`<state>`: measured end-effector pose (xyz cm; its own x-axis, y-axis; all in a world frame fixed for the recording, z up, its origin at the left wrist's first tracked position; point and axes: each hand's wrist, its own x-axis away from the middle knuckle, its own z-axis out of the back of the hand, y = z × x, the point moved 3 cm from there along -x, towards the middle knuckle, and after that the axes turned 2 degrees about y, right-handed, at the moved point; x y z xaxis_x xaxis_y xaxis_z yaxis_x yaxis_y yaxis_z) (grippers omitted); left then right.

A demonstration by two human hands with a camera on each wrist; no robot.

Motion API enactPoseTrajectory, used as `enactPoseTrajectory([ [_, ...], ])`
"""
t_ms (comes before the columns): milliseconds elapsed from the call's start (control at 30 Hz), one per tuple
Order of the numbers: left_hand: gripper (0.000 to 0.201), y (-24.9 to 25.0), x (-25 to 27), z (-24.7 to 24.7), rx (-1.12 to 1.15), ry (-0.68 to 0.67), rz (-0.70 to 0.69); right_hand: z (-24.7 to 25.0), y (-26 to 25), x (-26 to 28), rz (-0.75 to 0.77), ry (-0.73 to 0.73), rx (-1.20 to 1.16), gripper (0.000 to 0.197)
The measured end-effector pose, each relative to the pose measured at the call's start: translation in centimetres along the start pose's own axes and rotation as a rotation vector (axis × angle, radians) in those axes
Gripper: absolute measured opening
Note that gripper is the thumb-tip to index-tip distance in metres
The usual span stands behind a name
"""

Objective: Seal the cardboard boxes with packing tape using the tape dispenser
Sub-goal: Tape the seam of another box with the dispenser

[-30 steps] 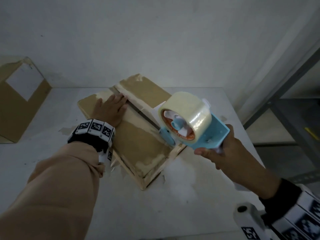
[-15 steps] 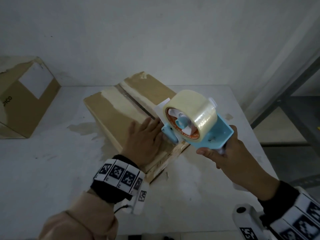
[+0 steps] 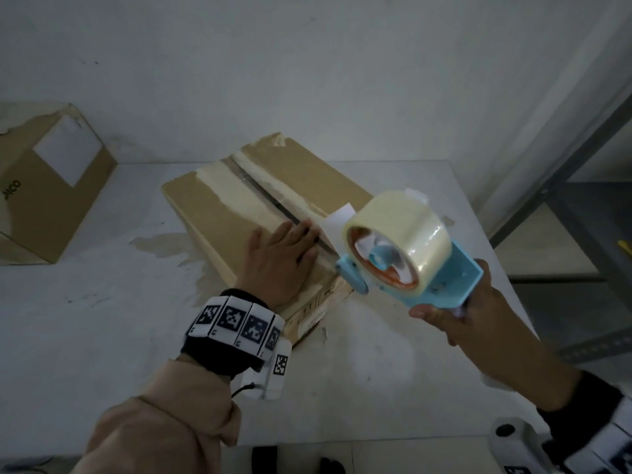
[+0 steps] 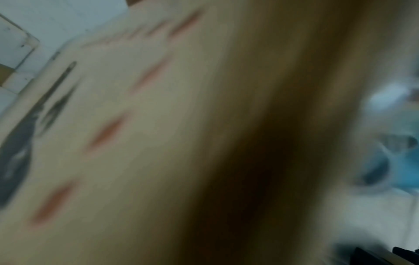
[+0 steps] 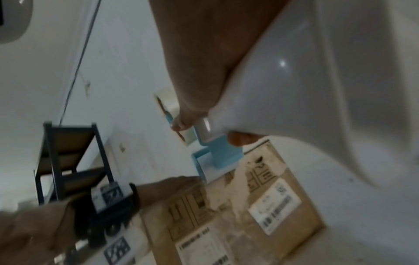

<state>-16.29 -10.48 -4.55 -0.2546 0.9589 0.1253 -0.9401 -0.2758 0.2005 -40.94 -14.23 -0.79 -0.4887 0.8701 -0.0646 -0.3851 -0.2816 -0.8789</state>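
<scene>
Cardboard box (image 3: 260, 203) lies flat on the white table (image 3: 102, 319), turned at an angle, with its two top flaps meeting along a dark seam that runs from the far end toward the near corner. Old torn tape patches show pale along that seam. The left hand (image 3: 278, 260) lies palm down on the near end of the box, fingers straight and spread, their tips reaching the seam. It presses and grips nothing. Just beside those fingers, the right hand (image 3: 455, 313) is wrapped around the handle of a light blue tape dispenser (image 3: 444, 285), held over the near right corner of the box. A fat roll of clear tape (image 3: 400, 234) sits on its hub, and a short white tab of tape sticks out toward the seam; whether it touches the cardboard I cannot tell. From the right wrist, printed labels show on the side of the box. A second cardboard box (image 3: 44, 186) stands well apart at the far left of the table. A dark metal shelf (image 3: 581, 213) stands to the right. The left wrist view is only a blur.
</scene>
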Motion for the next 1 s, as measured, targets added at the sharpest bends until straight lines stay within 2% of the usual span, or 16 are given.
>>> enactPoseTrajectory([
  [133,0.048,0.1,0.0,0.0,0.011,0.010,0.003,0.1,1.2,1.6,-0.078,-0.003,-0.008,0.058],
  [567,0.048,0.2,0.0,0.1,-0.003,-0.001,0.015,0.0,1.5,1.7,-0.068,0.033,0.010,0.066],
  [833,0.049,0.3,0.1,0.3,-0.002,-0.019,0.010,-0.2,1.9,1.8,-0.073,0.023,0.105,0.062],
  [1000,0.049,0.3,0.2,0.3,-0.009,0.003,0.004,-0.4,1.9,2.0,-0.072,0.013,0.107,0.068],
])
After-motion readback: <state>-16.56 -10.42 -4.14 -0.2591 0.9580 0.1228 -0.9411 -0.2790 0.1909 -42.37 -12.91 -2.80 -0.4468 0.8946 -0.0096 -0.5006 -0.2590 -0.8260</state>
